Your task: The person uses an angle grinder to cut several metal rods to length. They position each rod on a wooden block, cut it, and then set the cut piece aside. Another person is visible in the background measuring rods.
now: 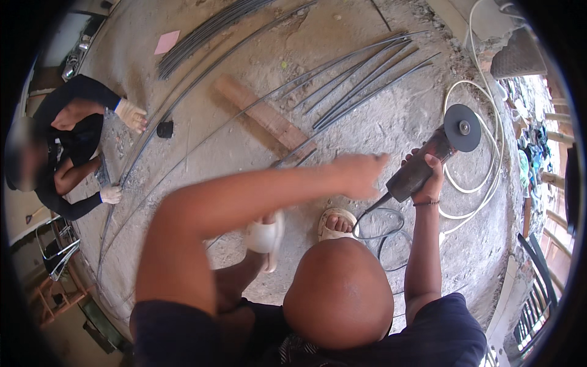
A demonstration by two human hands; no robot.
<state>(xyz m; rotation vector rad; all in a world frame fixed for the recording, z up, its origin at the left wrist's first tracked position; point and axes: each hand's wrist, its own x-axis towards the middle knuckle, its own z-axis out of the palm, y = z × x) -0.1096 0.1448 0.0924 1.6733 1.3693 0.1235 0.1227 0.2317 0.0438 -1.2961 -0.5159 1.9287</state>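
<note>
My right hand (431,182) is wrapped round the dark body of an angle grinder (408,176), held up over the floor to the right. Its thin grey cutting disc (463,129) faces up, and a black cord (374,208) hangs from the rear end. My left arm reaches across the front of me, and my left hand (359,175) is just left of the grinder, apart from it. Its fingers are curled; whatever they hold, if anything, is hidden. Beyond my arm, thin steel rods (361,92) lie on the floor, some across a wooden plank (269,116).
At the left, a person in dark clothes (79,131) crouches with gloved hands near long bent rods (147,140). A rod bundle (202,33) and pink paper (167,42) lie at the far side. A coiled white cable (449,208) lies at the right, near debris (533,150).
</note>
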